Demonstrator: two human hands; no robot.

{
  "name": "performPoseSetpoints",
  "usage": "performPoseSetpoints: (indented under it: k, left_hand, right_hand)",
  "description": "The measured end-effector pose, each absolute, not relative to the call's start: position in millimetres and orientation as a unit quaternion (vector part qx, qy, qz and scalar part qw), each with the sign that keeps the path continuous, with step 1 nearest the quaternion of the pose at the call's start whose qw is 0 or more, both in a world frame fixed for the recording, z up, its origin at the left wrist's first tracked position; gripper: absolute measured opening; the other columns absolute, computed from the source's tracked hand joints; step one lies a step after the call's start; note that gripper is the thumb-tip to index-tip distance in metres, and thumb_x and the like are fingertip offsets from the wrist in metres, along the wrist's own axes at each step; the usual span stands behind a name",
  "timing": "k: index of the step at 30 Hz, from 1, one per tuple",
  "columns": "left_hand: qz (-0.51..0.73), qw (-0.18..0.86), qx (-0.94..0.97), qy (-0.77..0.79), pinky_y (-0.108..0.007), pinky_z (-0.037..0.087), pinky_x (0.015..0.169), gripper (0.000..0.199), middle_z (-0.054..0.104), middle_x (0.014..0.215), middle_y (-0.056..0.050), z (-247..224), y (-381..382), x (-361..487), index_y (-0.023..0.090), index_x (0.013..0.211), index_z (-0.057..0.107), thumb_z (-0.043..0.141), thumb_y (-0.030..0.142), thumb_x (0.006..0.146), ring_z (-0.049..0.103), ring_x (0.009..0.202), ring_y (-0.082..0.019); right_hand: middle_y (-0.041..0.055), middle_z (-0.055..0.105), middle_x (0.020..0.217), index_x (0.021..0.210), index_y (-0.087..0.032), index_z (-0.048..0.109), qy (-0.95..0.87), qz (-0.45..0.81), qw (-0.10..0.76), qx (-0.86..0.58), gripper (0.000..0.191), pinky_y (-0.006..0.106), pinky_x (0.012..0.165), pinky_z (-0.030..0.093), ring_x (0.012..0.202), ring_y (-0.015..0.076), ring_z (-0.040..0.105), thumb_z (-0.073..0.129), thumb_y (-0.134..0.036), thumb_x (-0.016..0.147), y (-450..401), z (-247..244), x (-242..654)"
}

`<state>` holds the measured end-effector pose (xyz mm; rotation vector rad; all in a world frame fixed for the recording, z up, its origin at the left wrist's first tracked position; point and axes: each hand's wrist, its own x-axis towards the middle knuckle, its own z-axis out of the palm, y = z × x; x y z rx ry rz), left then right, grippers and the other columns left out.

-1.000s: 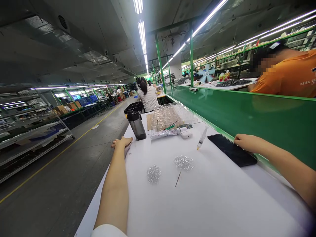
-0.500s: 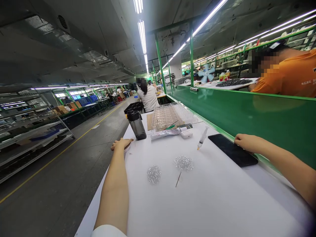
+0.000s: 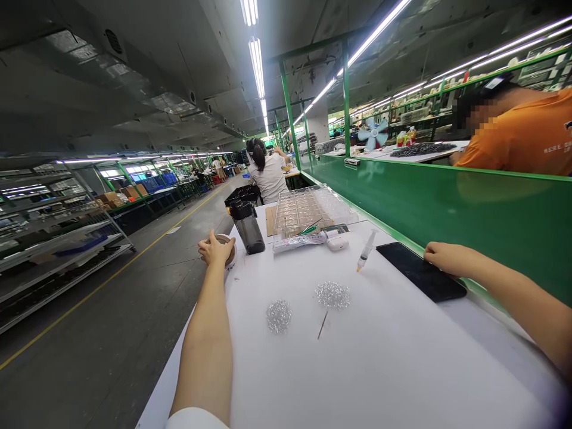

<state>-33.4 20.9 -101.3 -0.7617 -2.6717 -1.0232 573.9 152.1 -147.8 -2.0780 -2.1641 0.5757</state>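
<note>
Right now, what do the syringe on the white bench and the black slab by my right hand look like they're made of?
The syringe looks like clear, glossy plastic: its barrel is see-through and catches the light. The black slab has a smooth, dark, faintly shiny surface, so it could be glass or plastic; the look doesn't settle which.

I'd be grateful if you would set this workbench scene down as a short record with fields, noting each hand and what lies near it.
Left hand: touching a round tan container
Right hand: resting on a flat black rectangular pad
Surface: white workbench
Nearby: two piles of clear beads; clear plastic syringe
Co-worker: orange shirt
</note>
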Motion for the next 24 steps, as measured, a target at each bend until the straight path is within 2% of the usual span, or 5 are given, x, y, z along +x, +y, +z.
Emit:
performPoseSetpoints:
  k: [4,9,16,24]
  left_hand:
    - [-0.369,0.125,-0.262,-0.883,-0.06,0.047,0.141,0.087,0.047,0.172,-0.022,-106,20,-37,0.03,0.174,0.056,0.095,0.053,0.099,0.057,0.164,-0.047]
    - [-0.402,0.129,-0.25,-0.872,-0.055,0.046,0.143,0.081,0.047,0.169,-0.024,-109,18,-43,0.024,0.161,0.053,0.099,0.045,0.099,0.059,0.165,-0.044]
    - [-0.392,0.078,-0.248,-0.882,-0.059,0.058,0.132,0.075,0.049,0.171,-0.029,-110,16,-39,0.024,0.154,0.051,0.096,0.051,0.1,0.074,0.151,-0.048]
    - [-0.372,0.083,-0.27,-0.884,-0.058,0.051,0.14,0.069,0.058,0.172,-0.03,-107,13,-36,0.024,0.155,0.055,0.089,0.052,0.102,0.063,0.166,-0.046]
  right_hand:
    - [0.0084,0.074,0.08,0.081,-0.027,0.058,-0.706,0.186,0.038,-0.682,0.038,0.036,0.077,0.051,0.077,0.0282,0.075,0.046,-0.017,0.116,148,-144,571]
    - [0.0088,0.076,0.087,0.083,-0.026,0.058,-0.703,0.182,0.031,-0.687,0.043,0.035,0.078,0.052,0.076,0.0248,0.074,0.039,-0.016,0.121,140,-136,566]
    - [0.008,0.074,0.083,0.08,-0.026,0.059,-0.704,0.19,0.051,-0.682,0.036,0.037,0.077,0.051,0.074,0.0273,0.074,0.05,-0.015,0.113,138,-134,567]
    - [0.0081,0.073,0.083,0.079,-0.025,0.058,-0.704,0.186,0.045,-0.684,0.038,0.036,0.076,0.051,0.074,0.0266,0.073,0.048,-0.015,0.113,135,-131,563]
